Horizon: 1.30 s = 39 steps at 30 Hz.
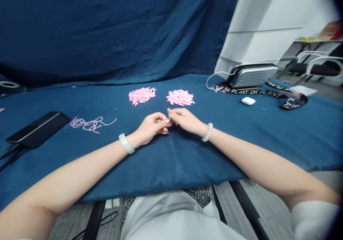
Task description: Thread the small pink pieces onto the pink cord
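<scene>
Over the blue cloth, my left hand (152,128) and my right hand (187,120) meet at the fingertips. Both are closed in a pinch, and whatever sits between the fingers is too small to make out. Just beyond them lie two heaps of small pink pieces: the left heap (142,95) and the right heap (180,97). A loose tangle of pink cord (89,124) rests to the left of my left hand. I wear a pale bangle (126,144) on the left wrist and a coiled band (208,132) on the right.
A black flat device (39,129) with a cable lies at the left. To the right are a white earphone case (248,101), a black lettered strap (252,92) and a silver ribbed case (253,76). The blue table cloth (166,168) ends close to my lap.
</scene>
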Motion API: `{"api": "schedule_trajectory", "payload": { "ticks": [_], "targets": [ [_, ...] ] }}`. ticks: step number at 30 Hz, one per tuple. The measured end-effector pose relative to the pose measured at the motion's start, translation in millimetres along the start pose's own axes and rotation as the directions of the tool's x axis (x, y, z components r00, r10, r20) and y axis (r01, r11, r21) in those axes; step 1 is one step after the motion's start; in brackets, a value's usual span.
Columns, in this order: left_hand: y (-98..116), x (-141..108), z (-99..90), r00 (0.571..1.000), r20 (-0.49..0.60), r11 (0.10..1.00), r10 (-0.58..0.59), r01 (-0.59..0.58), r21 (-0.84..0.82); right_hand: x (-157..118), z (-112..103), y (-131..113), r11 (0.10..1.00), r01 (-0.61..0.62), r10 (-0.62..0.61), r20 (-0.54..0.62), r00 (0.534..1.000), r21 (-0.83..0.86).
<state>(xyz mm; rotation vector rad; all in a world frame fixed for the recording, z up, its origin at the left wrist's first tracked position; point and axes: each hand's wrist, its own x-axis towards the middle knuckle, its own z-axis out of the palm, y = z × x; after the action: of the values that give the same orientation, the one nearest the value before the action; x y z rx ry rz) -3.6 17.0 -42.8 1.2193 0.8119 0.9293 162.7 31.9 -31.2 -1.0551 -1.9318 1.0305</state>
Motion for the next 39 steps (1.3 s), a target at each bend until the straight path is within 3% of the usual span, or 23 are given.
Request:
{"api": "schedule_trajectory", "payload": {
  "ticks": [4, 10, 14, 17, 25, 28, 32, 36, 39],
  "targets": [
    [-3.5, 0.3, -2.1, 1.0, 0.008, 1.0, 0.027, -0.027, 0.012, -2.3, -0.5, 0.2, 0.999, -0.023, 0.029, 0.134, 0.991, -0.048],
    [-5.2, 0.6, -3.4, 0.999, 0.015, 0.999, 0.031, -0.031, 0.024, 0.8, -0.9, 2.7, 0.997, -0.039, 0.018, 0.266, 0.964, 0.072],
    [-3.1, 0.3, -2.9, 1.0, -0.003, 0.999, 0.031, -0.031, -0.015, 2.9, 0.1, 6.6, 0.987, -0.086, 0.058, 0.199, 0.978, 0.135],
    [-1.8, 0.3, -3.1, 1.0, -0.017, 0.999, 0.021, -0.022, -0.047, 3.8, -0.8, 7.2, 0.992, -0.038, 0.024, 0.121, 0.992, 0.118],
    [2.8, 1.6, -2.3, 0.994, -0.094, 0.993, -0.053, 0.042, -0.112, 1.5, -1.6, 2.2, 0.979, 0.108, -0.125, -0.092, 0.988, -0.172],
    [4.5, 2.9, -1.5, 0.988, -0.13, 0.984, -0.086, 0.064, -0.168, 0.1, 0.6, 0.6, 0.932, 0.211, -0.265, -0.157, 0.951, -0.295],
    [4.4, 4.6, -1.9, 0.981, -0.162, 0.977, -0.11, 0.076, -0.2, -0.5, 0.9, -0.4, 0.799, 0.376, -0.495, -0.158, 0.855, -0.469],
    [3.5, 5.3, -2.2, 0.975, -0.183, 0.974, -0.123, 0.084, -0.208, 0.7, -2.1, 3.2, 0.639, 0.497, -0.636, -0.039, 0.77, -0.587],
    [3.2, 6.0, -2.1, 0.97, -0.203, 0.973, -0.131, 0.086, -0.215, 1.8, -3.2, 8.2, 0.554, 0.538, -0.655, 0.066, 0.752, -0.635]
  ]
}}
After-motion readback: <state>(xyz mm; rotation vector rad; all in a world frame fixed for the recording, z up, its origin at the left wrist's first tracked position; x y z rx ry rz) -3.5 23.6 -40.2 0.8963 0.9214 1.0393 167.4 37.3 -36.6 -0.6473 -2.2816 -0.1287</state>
